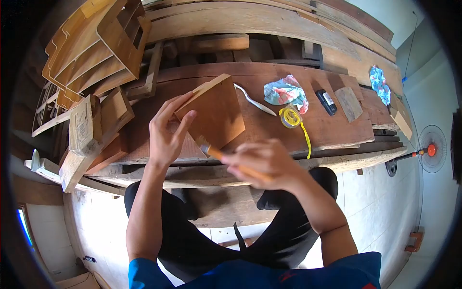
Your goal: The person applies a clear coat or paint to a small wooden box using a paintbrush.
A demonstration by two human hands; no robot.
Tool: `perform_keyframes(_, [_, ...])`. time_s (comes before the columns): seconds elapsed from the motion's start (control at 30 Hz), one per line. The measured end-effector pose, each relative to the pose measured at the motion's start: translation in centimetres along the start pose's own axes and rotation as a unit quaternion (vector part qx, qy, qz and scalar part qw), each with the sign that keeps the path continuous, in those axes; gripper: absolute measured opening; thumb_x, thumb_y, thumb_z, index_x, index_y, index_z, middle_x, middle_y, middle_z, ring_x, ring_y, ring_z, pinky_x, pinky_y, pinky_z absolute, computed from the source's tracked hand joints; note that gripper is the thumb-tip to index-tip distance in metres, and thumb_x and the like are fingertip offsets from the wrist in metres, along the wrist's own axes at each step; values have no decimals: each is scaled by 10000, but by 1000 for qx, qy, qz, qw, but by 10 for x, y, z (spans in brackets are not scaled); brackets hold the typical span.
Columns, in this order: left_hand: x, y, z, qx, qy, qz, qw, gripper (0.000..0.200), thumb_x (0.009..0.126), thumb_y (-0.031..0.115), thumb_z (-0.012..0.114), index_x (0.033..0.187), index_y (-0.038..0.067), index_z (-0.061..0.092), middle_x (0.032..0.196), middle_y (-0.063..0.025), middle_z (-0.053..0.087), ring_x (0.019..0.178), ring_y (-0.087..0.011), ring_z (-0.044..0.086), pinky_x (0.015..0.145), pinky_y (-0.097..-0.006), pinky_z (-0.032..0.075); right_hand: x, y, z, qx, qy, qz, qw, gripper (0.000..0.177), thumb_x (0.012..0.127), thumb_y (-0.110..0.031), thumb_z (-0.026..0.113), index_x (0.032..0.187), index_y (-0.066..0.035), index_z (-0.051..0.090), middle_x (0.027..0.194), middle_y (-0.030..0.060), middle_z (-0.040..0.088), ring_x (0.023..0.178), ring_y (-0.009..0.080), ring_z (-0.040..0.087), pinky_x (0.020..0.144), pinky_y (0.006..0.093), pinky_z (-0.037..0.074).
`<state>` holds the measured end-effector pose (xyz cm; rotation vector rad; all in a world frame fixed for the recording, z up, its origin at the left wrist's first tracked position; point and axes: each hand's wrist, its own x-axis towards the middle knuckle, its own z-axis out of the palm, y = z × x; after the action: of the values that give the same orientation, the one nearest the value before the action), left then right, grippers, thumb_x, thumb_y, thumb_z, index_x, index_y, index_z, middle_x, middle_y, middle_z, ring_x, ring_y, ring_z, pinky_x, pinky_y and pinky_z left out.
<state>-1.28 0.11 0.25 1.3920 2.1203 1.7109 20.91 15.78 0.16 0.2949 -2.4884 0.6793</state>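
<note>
The left hand is raised at centre, back toward the camera, fingers long and slightly bent, thumb pinching against them. Its bare forearm runs straight back to the body. The right hand, nearer and blurred, is curled in a closed grip, its forearm angling in from the right.

At frame centre I see the left hand holding a wooden panel up off the workbench. Just below it, the right hand grips a brush whose bristles touch the panel's lower edge. On the bench to the right of the panel lie, in order, a blade, a rag with a tape measure just below it, a handset and a small board. A second rag sits further right. Stacked frames fill the upper left, and a fan stands at the right edge.
</note>
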Motion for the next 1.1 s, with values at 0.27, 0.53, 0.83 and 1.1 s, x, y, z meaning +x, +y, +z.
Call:
perform_keyframes(0.27, [-2, 0, -1, 12, 12, -20, 1000, 405, 987, 128, 752, 1359, -19, 692, 1275, -148, 730, 1077, -161, 710, 884, -285, 566, -5, -8, 8, -122, 5, 22, 992, 173, 963, -155, 747, 1109, -64, 728, 859, 65, 700, 770, 196, 709, 623, 358, 590])
perform_keyframes(0.53, [-4, 0, -3, 32, 14, -20, 999, 425, 986, 146, 760, 1382, 10, 692, 1237, -138, 746, 1020, -147, 722, 857, -277, 573, -1, 41, -21, -81, 133, 87, 984, 157, 965, -214, 753, 1077, -105, 732, 833, 65, 758, 638, 218, 718, 544, 350, 563])
perform_keyframes(0.83, [-4, -8, 0, 17, 38, -49, 998, 429, 990, 164, 769, 1383, 9, 692, 1221, -130, 757, 965, -127, 721, 828, -278, 584, -5, -1, 8, 21, -45, 15, 999, 161, 935, -175, 760, 1092, -147, 734, 870, 17, 743, 740, 173, 729, 592, 346, 587])
perform_keyframes(1.1, [-4, -6, -2, 34, 35, -50, 998, 433, 992, 174, 769, 1385, 11, 691, 1221, -139, 759, 977, -132, 725, 828, -279, 586, -1, 11, -10, -73, 24, 83, 994, 76, 921, -157, 764, 991, -135, 746, 867, 29, 766, 713, 207, 741, 618, 344, 595])
